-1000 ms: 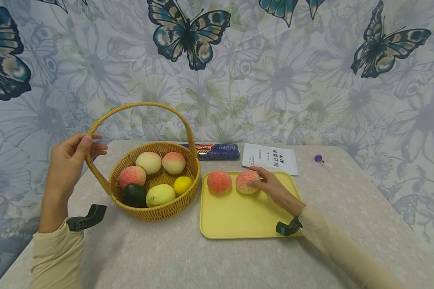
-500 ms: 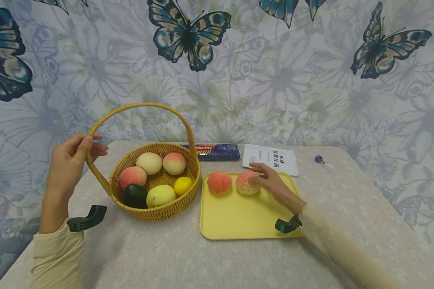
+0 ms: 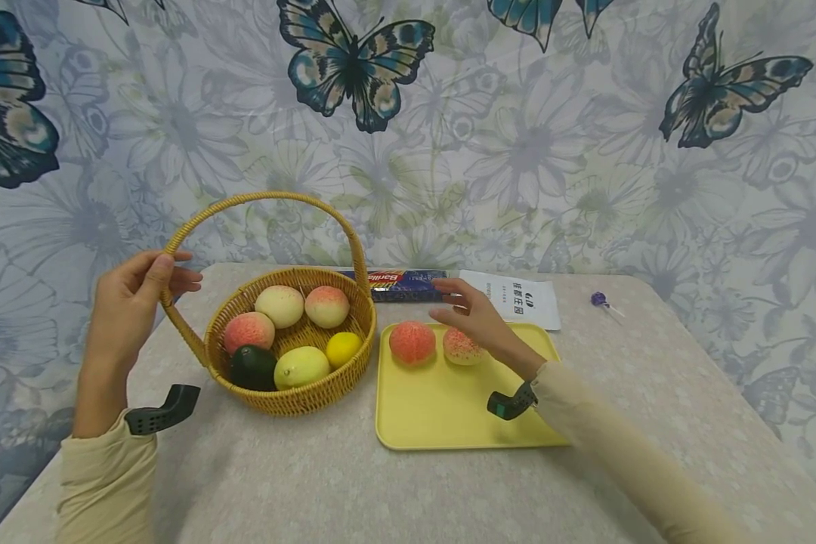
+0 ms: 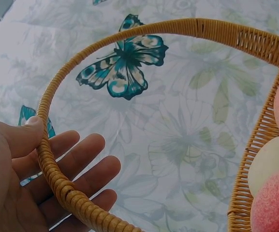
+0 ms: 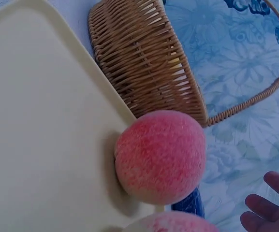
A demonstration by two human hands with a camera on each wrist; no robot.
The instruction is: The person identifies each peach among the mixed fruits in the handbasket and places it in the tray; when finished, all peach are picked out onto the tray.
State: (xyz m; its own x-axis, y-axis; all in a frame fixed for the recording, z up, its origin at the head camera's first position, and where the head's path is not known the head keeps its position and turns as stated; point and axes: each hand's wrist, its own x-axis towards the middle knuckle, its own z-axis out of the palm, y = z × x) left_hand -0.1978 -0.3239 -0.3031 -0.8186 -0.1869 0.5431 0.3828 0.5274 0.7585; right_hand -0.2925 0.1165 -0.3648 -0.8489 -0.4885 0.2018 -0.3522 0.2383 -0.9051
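Observation:
My left hand [image 3: 125, 302] holds the left side of the handle [image 4: 62, 181] of a wicker basket [image 3: 292, 400], thumb on one side and fingers behind. In the basket lie peaches [image 3: 280, 307], a dark green avocado [image 3: 253, 368], a pale yellow oval fruit [image 3: 302, 368] and a lemon [image 3: 344, 349]. My right hand [image 3: 479, 317] is held above the yellow tray [image 3: 449, 408] with fingers spread and nothing in them. Below and beside it on the tray sit a red peach [image 3: 412, 343] and a speckled peach [image 3: 461, 347], the latter partly hidden by the hand.
Behind the tray lie a blue spaghetti pack [image 3: 408, 285], partly behind the basket and right fingers, and a white printed pouch [image 3: 533, 302]. A purple lollipop [image 3: 600, 300] rests at the back right of the table. A butterfly-patterned cloth [image 3: 517, 151] hangs behind.
My right hand has come off the speckled peach, rising and shifting left toward the red peach. The left hand and basket stay in place.

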